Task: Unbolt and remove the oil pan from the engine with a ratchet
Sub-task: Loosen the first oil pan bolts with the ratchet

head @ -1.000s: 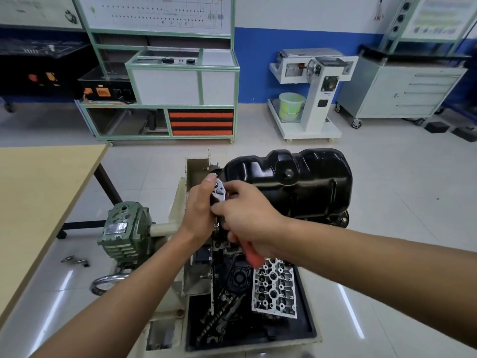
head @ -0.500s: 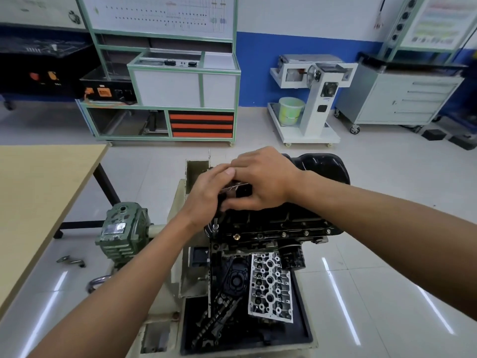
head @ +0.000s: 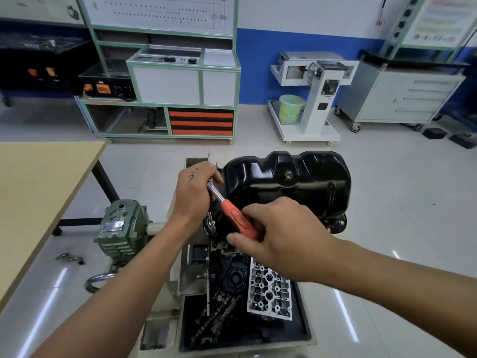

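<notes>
The glossy black oil pan (head: pixel 289 184) sits on top of the engine, which is mounted on a stand. A ratchet with a chrome shank and an orange handle (head: pixel 238 219) lies at the pan's left end. My left hand (head: pixel 193 193) curls over the ratchet's head at the pan's left edge. My right hand (head: pixel 281 239) grips the orange handle, which angles down toward me. The socket and the bolt under my left hand are hidden.
Below the engine, a black tray (head: pixel 302 329) holds a silver cylinder head (head: pixel 268 290) and a camshaft. A green gearbox (head: pixel 121 228) sits on the stand's left. A wooden table (head: pixel 33 192) stands at left. Cabinets and a white machine line the back wall.
My right hand swung the ratchet handle from over the pan's top back down toward me. The orange handle is now in plain sight. My left hand stayed on the ratchet head.
</notes>
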`<state>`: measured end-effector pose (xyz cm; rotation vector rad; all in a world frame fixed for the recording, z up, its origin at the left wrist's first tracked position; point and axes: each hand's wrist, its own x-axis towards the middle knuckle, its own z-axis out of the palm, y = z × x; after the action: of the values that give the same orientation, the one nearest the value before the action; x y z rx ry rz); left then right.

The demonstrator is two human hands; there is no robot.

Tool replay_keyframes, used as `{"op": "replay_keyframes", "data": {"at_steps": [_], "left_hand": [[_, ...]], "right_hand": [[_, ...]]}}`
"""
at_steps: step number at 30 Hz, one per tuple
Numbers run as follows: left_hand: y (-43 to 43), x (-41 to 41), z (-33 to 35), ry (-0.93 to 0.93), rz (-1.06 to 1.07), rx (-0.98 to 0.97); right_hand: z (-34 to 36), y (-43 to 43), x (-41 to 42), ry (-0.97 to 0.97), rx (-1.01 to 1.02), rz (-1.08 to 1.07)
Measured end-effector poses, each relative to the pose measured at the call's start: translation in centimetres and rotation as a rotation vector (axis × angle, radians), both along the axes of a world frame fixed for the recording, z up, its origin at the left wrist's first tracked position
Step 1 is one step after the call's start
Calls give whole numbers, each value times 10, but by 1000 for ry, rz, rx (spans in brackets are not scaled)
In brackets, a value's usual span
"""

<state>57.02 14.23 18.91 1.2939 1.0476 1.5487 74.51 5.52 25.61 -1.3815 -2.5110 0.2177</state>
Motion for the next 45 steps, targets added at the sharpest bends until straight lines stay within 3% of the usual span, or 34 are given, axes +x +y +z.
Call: {"op": "replay_keyframes", "data": {"at_steps": [3,6,10,14,19,26,32,45], "left_hand": [[2,-8,1,58,-86,-30],[4,-16,4,108,-217,-53],[-2,-23,5,142,-321,-76],[-14,-15,4,113,-389,-81],[-17,6,9,93,-327,-59],[-20,21,13,3,-116,-17],[-22,47,17,4,-184,-1],[-18,50,7,49,-171,-21]], "right_hand": [[20,15,10,13,-155,-15],[39,31,17,-96,-197,-14],[50,53,16,-293,-108,-13],[47,91,15,-350,116,-25],[30,122,12,-238,160,-5],[14,87,53,-67,211,44],[26,71,87,89,27,80],[18,63,88,70,-37,85]]}}
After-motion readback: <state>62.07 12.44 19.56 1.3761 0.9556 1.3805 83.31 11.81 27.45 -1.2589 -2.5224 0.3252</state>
